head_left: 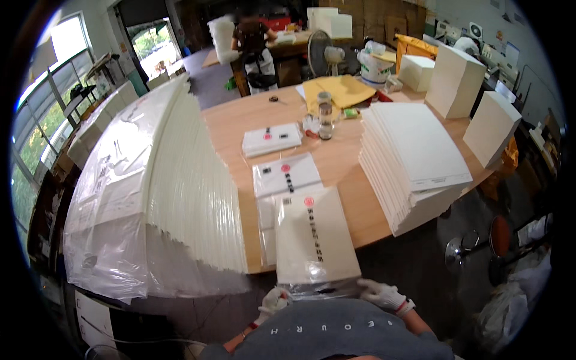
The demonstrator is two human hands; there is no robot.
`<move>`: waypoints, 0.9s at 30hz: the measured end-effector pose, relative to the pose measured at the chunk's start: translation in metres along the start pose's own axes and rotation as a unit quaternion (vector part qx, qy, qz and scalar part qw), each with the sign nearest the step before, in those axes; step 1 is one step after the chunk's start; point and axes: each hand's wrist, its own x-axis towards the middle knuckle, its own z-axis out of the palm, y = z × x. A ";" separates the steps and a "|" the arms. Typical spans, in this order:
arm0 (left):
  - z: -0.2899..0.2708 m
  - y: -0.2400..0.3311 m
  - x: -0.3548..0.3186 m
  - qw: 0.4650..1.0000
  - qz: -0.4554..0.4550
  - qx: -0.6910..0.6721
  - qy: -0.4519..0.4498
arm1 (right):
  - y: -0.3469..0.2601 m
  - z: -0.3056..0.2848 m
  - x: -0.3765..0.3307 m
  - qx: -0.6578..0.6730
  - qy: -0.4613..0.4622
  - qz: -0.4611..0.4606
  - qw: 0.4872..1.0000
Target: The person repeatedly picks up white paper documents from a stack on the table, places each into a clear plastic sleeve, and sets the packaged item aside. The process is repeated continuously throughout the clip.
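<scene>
A cream paper pack in a clear plastic bag [315, 240], printed with dark characters and a red round mark, lies at the table's front edge and juts toward my body. The bag's loose clear end hangs past the paper. My left hand [276, 300], in a white glove, is closed on the bag's near left corner. On the other side my right hand [384, 295], also gloved, has its fingers stretched out, with the fingertips at the near right corner. Beneath and behind the pack is a similar bagged pack [300, 171]. Farther back sits a small bagged stack [271, 139].
A long, tall row of plastic-wrapped packs [114, 198] fills the left. White paper stacks [420, 144] stand on the right of the wooden table [234, 114]. Scissors [273, 99], a clear jar [325, 123] and a fan [321, 54] are farther back. Another person [255, 45] works beyond.
</scene>
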 end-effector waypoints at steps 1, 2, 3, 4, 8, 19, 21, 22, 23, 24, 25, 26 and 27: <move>0.003 -0.021 0.006 0.990 0.118 0.073 0.010 | 0.021 0.002 -0.001 0.097 0.012 0.008 0.995; 0.015 -0.018 0.011 0.994 0.106 0.020 0.025 | 0.028 0.004 0.005 0.187 0.012 0.016 0.982; 0.019 -0.013 0.025 0.994 0.109 0.003 0.008 | 0.031 0.003 0.021 0.333 0.114 0.080 0.932; 0.020 0.012 0.040 0.994 0.104 -0.014 -0.008 | 0.024 0.005 0.034 0.469 0.204 0.146 0.846; 0.012 0.160 0.073 0.926 0.295 0.220 -0.087 | -0.016 0.031 0.078 0.473 0.068 0.024 0.878; -0.116 0.338 -0.040 0.881 0.448 0.017 0.148 | -0.286 -0.071 0.120 0.399 0.058 -0.412 0.817; -0.159 0.364 -0.051 0.794 0.544 0.047 0.269 | -0.352 -0.079 0.121 0.432 -0.066 -0.464 0.771; -0.198 0.370 -0.056 0.792 0.539 0.023 0.287 | -0.383 -0.079 0.118 0.522 -0.162 -0.423 0.722; -0.224 0.374 -0.063 0.762 0.527 -0.015 0.376 | -0.408 -0.075 0.120 0.435 -0.134 -0.481 0.750; -0.263 0.366 -0.077 0.770 0.498 -0.060 0.394 | -0.426 -0.073 0.125 0.343 -0.098 -0.532 0.768; -0.291 0.352 -0.069 0.793 0.475 -0.099 0.368 | -0.436 -0.076 0.127 0.277 -0.127 -0.485 0.820; -0.312 0.338 -0.078 0.810 0.447 -0.124 0.358 | -0.450 -0.076 0.122 0.212 -0.176 -0.437 0.856; -0.341 0.310 -0.097 0.810 0.415 -0.150 0.387 | -0.455 -0.071 0.119 0.182 -0.189 -0.452 0.852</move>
